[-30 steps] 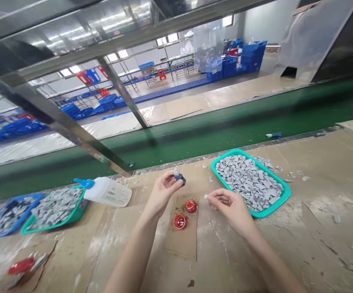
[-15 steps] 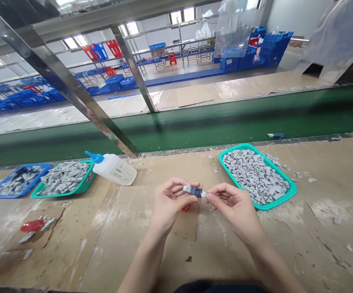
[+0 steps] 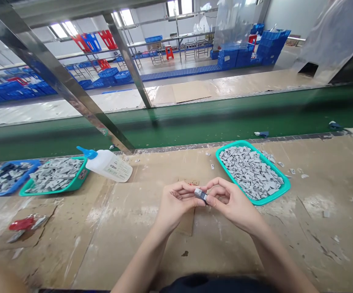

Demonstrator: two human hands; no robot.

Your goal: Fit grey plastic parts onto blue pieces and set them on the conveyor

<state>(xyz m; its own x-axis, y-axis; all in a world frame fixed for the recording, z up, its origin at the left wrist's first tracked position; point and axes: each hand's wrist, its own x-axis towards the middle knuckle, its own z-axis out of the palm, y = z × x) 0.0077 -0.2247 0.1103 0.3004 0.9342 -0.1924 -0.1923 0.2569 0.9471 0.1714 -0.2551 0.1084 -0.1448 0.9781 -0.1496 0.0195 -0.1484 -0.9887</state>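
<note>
1. Left hand: fingers curled inward, narrow grip, thumb and fingertips closing on a small grey-and-navy plastic part.
2. Right hand: also narrow, fingertips pressed against the opposite end of the same part. Both hands hold it, knuckles close together.
3. Part location: between the two hands, above a cardboard sheet lying on the workbench. Exact shape is partly hidden by the fingers.
4. Right of the hands: teal tray, heaped with grey pieces. Loose small bits lie just beside its far corner.
5. Left of the hands: white glue bottle with a blue nozzle, lying on its side and tilted against a second teal tray of grey pieces. A blue tray of grey and dark pieces sits beside it.
6. Far left on the bench: a red item on cardboard, with grey scraps.
7. Beyond the bench: green conveyor belt; blue crates stacked across the room.
</note>
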